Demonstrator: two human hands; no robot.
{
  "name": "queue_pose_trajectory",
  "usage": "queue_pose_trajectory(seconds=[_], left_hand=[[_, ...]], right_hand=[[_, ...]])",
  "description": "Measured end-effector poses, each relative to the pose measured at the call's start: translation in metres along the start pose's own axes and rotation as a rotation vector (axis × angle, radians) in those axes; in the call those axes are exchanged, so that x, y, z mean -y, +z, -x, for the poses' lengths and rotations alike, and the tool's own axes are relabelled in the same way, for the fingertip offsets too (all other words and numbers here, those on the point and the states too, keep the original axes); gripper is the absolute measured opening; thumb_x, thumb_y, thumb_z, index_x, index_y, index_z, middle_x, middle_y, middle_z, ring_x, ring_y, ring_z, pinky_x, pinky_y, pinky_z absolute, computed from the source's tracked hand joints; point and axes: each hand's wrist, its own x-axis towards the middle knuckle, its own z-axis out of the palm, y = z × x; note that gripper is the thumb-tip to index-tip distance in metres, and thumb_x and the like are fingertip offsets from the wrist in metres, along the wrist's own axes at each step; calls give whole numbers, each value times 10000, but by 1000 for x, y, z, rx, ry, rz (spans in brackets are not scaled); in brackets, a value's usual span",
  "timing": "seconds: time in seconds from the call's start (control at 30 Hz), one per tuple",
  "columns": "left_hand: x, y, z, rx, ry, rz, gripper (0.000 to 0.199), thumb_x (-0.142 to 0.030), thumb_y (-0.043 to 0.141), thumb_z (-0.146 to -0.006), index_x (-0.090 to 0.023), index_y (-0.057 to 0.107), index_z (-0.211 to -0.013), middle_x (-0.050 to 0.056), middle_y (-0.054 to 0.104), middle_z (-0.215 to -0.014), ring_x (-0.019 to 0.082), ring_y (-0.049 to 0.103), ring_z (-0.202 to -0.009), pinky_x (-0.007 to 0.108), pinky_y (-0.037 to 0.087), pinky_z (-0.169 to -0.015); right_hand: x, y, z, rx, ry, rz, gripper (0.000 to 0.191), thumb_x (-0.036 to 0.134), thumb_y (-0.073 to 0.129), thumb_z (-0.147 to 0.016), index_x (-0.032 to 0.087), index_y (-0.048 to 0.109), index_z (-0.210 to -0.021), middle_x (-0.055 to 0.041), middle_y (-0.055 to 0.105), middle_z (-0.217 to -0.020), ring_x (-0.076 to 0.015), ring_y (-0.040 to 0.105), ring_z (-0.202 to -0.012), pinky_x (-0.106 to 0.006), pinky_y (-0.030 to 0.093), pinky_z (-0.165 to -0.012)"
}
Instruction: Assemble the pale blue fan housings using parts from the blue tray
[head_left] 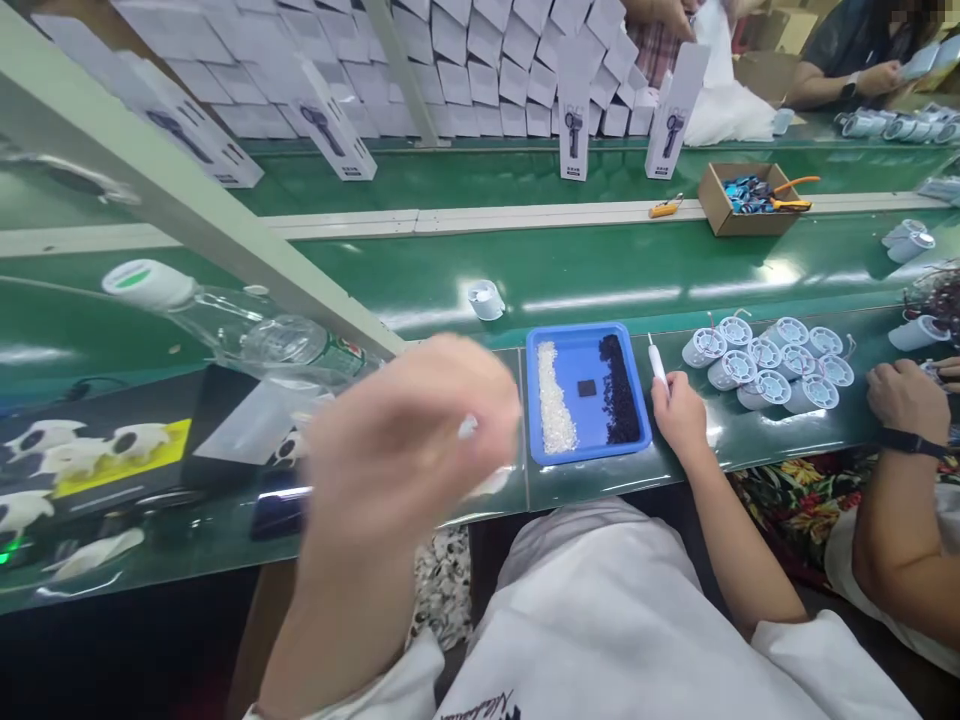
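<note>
My left hand (pixel 412 440) is raised close to the camera, blurred and curled closed. A small whitish piece (pixel 468 427) shows between its fingers; what kind it is I cannot make out. On the bench, my right hand (pixel 681 418) grips a slim white pen-like tool (pixel 657 362) whose thin tip points away from me. Between the hands lies a blue tray (pixel 534 400). In it are a strip of small white pieces (pixel 556 400), a strip of small black pieces (pixel 618 390) and a black square (pixel 586 388).
White cylindrical parts (pixel 765 355) with wires stand grouped right of my right hand. A single white part (pixel 486 300) stands behind the tray. At left are a clear bottle (pixel 285 340) and a slanting metal post (pixel 225 200). A co-worker's hand (pixel 907 400) is at far right.
</note>
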Motion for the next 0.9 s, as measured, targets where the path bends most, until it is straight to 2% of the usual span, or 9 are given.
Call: queue_pose_trajectory(seconds=[0.1,0.17,0.23,0.3,0.4,0.5,0.63,0.77,0.9], left_hand=[[65,20,-36,291,-120,-157,117,-292,579,-868,-214,631,-798,42,638,-836,184,603,-805,369,549,-770],[117,38,-59,362,-308,-366,134,-246,553,-852,-180,650,-916,106,635,-1046,257,581,-1063,446,488,-970],[161,55,-75,413,-425,-548,293,-262,578,-859,-159,626,-1129,167,496,-1345,346,391,-1343,510,333,-1129],[191,69,-83,540,-546,-607,394,-281,613,-857,-165,582,-1232,177,374,-1452,400,318,-1389,526,318,-1133],[209,81,-86,626,-614,-595,365,-197,623,-837,-184,587,-1199,157,378,-1423,393,407,-1323,499,377,-1087],[204,81,-86,569,-608,-575,365,-93,594,-818,-166,559,-1173,155,434,-1352,358,474,-1265,481,401,-1071],[158,55,-71,138,-505,-336,409,-160,714,-766,-175,524,-1128,104,564,-1126,292,594,-1055,448,500,-939],[93,17,-27,-196,-577,145,314,-336,806,-725,-197,624,-940,50,642,-938,210,645,-829,307,547,-675],[71,-3,21,-422,-736,545,343,-455,858,-684,-236,712,-904,58,724,-977,193,672,-772,280,568,-604]], right_hand=[[5,-8,10,13,-55,-299,244,435,443,-917,199,504,-935,-50,626,-767,-200,585,-672,-303,422,-638],[13,-13,17,61,-86,-486,278,479,499,-887,207,509,-942,-18,613,-736,-177,580,-632,-296,450,-618],[25,-15,20,94,-79,-633,299,498,565,-852,216,513,-935,10,593,-703,-161,576,-607,-287,466,-594],[38,-15,18,83,-63,-729,313,511,598,-837,224,510,-922,22,582,-702,-147,576,-602,-285,487,-593],[54,-8,6,27,-113,-808,354,577,531,-881,229,480,-922,-6,613,-832,-115,559,-580,-293,512,-608],[64,2,-10,63,-231,-813,408,640,441,-920,233,446,-948,-37,633,-911,-112,563,-584,-297,517,-603],[67,15,-22,158,-351,-719,420,650,422,-940,231,448,-949,-29,645,-862,-112,564,-559,-274,504,-552],[64,20,-24,118,-422,-738,283,505,460,-991,223,479,-968,-7,631,-851,-91,566,-531,-238,491,-511],[62,20,-23,133,-460,-752,183,409,473,-1008,228,495,-1008,-2,623,-865,-86,579,-543,-223,497,-504]])
